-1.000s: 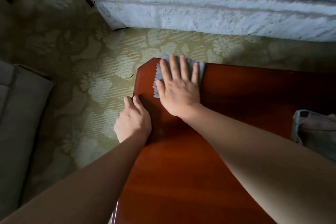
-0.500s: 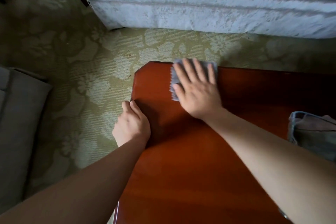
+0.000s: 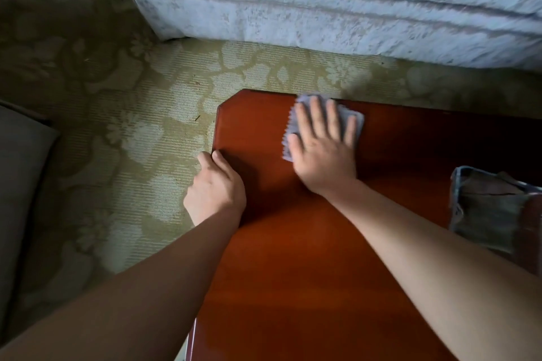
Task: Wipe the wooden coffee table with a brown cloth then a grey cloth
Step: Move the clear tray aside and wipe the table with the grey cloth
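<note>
Polished red-brown wood fills the near part of the view: the desk, glossy and bare across its near half, with a cut-off corner at its far left. Two bare forearms reach out over it from the bottom of the frame.

At the desk's left edge sits the left hand. Its back faces up, and its grip is curled over that edge, with two fingertips lying on the rim and the rest bent down out of sight beside the wood.

To the right, at the frame's edge, a folded brownish cloth with a pale blue hem lies on the desk, well apart from both hands.

Farther out, close to the desk's far edge, the right hand lies palm down on the grey cloth. Its grip is spread, with the fingers straight and fanned, pressing the cloth flat against the wood. The cloth's zigzag-cut left side shows just beside the thumb, and its far corners show past the fingertips.

Beyond and left of the desk lies a green carpet with a pale floral pattern. A grey cushion enters from the left. Farthest away stands a pale, plush sofa.
</note>
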The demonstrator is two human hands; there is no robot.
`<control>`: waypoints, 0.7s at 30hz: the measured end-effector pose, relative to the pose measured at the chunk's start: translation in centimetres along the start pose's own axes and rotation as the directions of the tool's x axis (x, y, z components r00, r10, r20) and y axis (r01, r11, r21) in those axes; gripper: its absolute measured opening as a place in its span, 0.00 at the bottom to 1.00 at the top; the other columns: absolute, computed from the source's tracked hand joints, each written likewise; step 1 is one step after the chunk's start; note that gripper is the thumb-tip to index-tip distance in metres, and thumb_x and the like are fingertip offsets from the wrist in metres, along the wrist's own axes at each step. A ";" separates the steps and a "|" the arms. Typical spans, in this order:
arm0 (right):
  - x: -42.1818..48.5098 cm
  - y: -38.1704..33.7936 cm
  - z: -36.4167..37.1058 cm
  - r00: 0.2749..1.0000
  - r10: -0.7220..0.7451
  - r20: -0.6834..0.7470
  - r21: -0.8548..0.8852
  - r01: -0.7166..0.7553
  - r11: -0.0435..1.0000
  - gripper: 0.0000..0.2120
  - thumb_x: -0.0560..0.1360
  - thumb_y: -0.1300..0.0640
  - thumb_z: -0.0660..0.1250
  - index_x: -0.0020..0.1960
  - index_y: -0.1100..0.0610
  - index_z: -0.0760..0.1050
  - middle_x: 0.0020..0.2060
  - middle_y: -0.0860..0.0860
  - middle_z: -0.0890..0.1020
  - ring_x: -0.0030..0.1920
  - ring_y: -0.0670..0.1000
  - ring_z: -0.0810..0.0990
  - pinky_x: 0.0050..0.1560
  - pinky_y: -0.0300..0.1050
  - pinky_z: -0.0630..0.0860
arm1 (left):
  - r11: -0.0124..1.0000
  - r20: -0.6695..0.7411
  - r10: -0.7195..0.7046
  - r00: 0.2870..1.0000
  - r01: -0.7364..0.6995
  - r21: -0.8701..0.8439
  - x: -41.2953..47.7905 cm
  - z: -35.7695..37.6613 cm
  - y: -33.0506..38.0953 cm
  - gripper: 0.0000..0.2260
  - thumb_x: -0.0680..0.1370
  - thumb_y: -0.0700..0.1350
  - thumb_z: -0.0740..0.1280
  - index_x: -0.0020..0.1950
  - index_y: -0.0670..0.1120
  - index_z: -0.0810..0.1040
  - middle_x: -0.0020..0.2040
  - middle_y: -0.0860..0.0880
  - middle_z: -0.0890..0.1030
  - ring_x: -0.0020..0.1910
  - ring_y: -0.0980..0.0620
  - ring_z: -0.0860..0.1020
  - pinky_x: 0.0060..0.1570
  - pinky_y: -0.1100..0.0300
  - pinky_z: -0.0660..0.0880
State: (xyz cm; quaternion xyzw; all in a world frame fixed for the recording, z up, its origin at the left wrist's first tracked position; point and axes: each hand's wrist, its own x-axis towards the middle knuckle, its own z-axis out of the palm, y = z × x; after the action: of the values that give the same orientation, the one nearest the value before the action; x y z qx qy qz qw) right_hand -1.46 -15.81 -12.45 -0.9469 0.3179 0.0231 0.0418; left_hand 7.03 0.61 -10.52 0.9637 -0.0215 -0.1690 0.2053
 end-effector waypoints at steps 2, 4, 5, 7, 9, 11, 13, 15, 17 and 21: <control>0.8 -4.4 0.0 0.988 -0.148 0.043 0.017 0.147 0.989 0.32 0.84 0.38 0.46 0.85 0.48 0.53 0.85 0.50 0.53 0.85 0.57 0.49 0.80 0.70 0.44 | 0.999 -0.001 -0.008 1.000 0.008 -0.033 0.0 0.0 0.0 0.20 0.87 0.56 0.46 0.62 0.44 0.70 0.56 0.33 0.82 0.56 0.29 0.79 0.56 0.42 0.71; 1.4 -7.7 0.0 0.960 -0.267 0.086 0.027 0.266 0.964 0.33 0.85 0.38 0.44 0.86 0.49 0.44 0.85 0.49 0.47 0.85 0.56 0.42 0.80 0.70 0.39 | 0.994 -0.025 -0.027 0.999 0.024 -0.103 0.0 -0.1 -0.2 0.21 0.87 0.55 0.46 0.63 0.44 0.74 0.59 0.33 0.81 0.59 0.29 0.78 0.60 0.42 0.71; 1.6 -8.5 0.0 0.951 -0.292 0.098 0.033 0.290 0.956 0.34 0.85 0.38 0.44 0.86 0.51 0.41 0.85 0.49 0.46 0.85 0.57 0.41 0.80 0.69 0.39 | 0.989 -0.036 -0.038 0.999 0.033 -0.143 0.0 -0.2 -0.4 0.22 0.87 0.54 0.47 0.63 0.44 0.76 0.60 0.33 0.81 0.60 0.29 0.78 0.61 0.43 0.71; 1.5 -8.4 -0.1 0.945 -0.309 0.105 0.033 0.307 0.951 0.36 0.85 0.37 0.45 0.85 0.55 0.39 0.85 0.51 0.45 0.85 0.57 0.41 0.80 0.68 0.41 | 0.980 -0.047 -0.048 0.998 0.038 -0.193 -0.1 -0.4 -0.8 0.23 0.87 0.52 0.47 0.63 0.43 0.78 0.61 0.33 0.81 0.62 0.29 0.77 0.63 0.44 0.70; 0.3 -6.5 -0.1 0.951 -0.294 0.090 0.035 0.292 0.956 0.38 0.84 0.36 0.47 0.85 0.56 0.43 0.85 0.53 0.46 0.85 0.57 0.43 0.81 0.67 0.44 | 0.982 -0.033 -0.021 0.999 0.014 -0.190 -0.6 -0.5 -1.2 0.23 0.87 0.53 0.47 0.66 0.43 0.77 0.62 0.33 0.80 0.62 0.30 0.77 0.63 0.44 0.70; -1.9 -3.2 0.2 0.972 -0.225 0.068 0.043 0.222 0.974 0.38 0.83 0.35 0.48 0.86 0.55 0.49 0.85 0.54 0.48 0.85 0.59 0.45 0.81 0.66 0.45 | 0.993 0.003 0.042 0.999 -0.042 -0.108 -1.8 -0.7 -1.8 0.23 0.87 0.56 0.47 0.67 0.44 0.73 0.61 0.33 0.80 0.61 0.30 0.78 0.61 0.43 0.71; -4.6 0.9 0.3 0.987 -0.148 0.063 0.026 0.147 0.989 0.37 0.83 0.34 0.47 0.85 0.54 0.54 0.85 0.55 0.51 0.84 0.61 0.48 0.81 0.67 0.46 | 0.995 0.028 0.098 0.995 -0.098 -0.010 -3.6 -0.7 -2.8 0.21 0.87 0.58 0.46 0.66 0.44 0.68 0.60 0.34 0.80 0.58 0.30 0.79 0.57 0.42 0.71; -7.2 5.7 -0.2 0.992 -0.075 0.099 0.000 0.076 0.997 0.37 0.83 0.33 0.43 0.85 0.52 0.52 0.85 0.53 0.50 0.84 0.61 0.47 0.81 0.67 0.45 | 0.992 0.033 0.123 0.992 -0.124 0.028 -5.5 -0.8 -4.2 0.20 0.87 0.58 0.46 0.64 0.45 0.66 0.60 0.35 0.80 0.56 0.31 0.79 0.52 0.42 0.69; -9.3 9.7 -1.0 0.989 0.001 0.146 -0.010 0.001 1.000 0.37 0.82 0.32 0.39 0.86 0.49 0.47 0.85 0.52 0.47 0.84 0.60 0.43 0.82 0.67 0.43 | 0.993 0.024 0.109 0.994 -0.110 0.035 -7.1 -0.8 -5.5 0.19 0.86 0.59 0.47 0.62 0.45 0.65 0.60 0.36 0.80 0.54 0.30 0.79 0.50 0.43 0.68; -11.7 11.6 -1.4 0.979 0.123 0.164 -0.001 -0.124 0.992 0.38 0.81 0.33 0.36 0.86 0.50 0.46 0.85 0.53 0.47 0.84 0.61 0.43 0.81 0.70 0.43 | 0.997 0.000 0.043 0.999 -0.042 0.068 -9.5 -0.6 -7.0 0.17 0.86 0.58 0.47 0.59 0.46 0.65 0.58 0.37 0.81 0.54 0.30 0.79 0.48 0.44 0.67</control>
State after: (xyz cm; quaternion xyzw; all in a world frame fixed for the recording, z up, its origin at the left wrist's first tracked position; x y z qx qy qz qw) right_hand -17.82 -18.14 -10.98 -0.9200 0.3717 0.1018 0.0706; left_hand -1.87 8.33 -9.84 0.9697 -0.0476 -0.1629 0.1758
